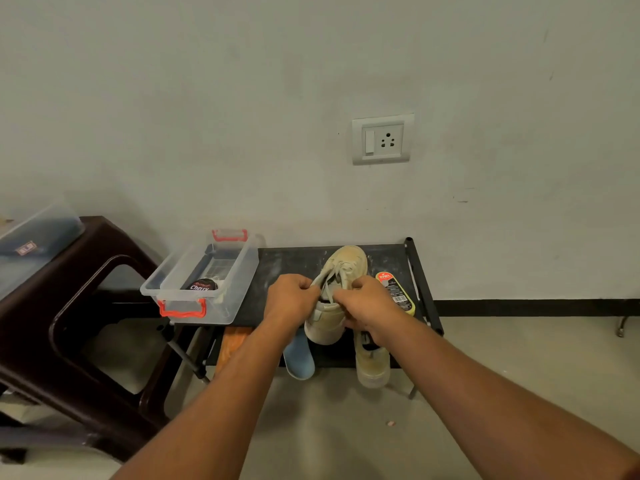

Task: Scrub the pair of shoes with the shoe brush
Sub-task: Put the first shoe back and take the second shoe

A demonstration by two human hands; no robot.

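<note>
Left hand and right hand: both have curled fingers gripping the mouth of a beige shoe, the left at the left edge of the opening by the laces, the right at the right edge.

Beige shoe: sits on the top shelf of a black rack. Its long axis runs away from the person, toe toward the wall and heel at the shelf's near edge.

Second beige shoe: lower down, below the right hand, toe pointing toward the person.

Clear box with red latches: stands lidless at the rack's left end and holds a dark round tin lettered "Cherry".

Polish bottle: yellow and black, lying just right of the held shoe.

Blue shoe: on the lower level, below the left hand.

Brown stool: left of the rack, bearing a second clear container whose dark contents cannot be made out.
</note>
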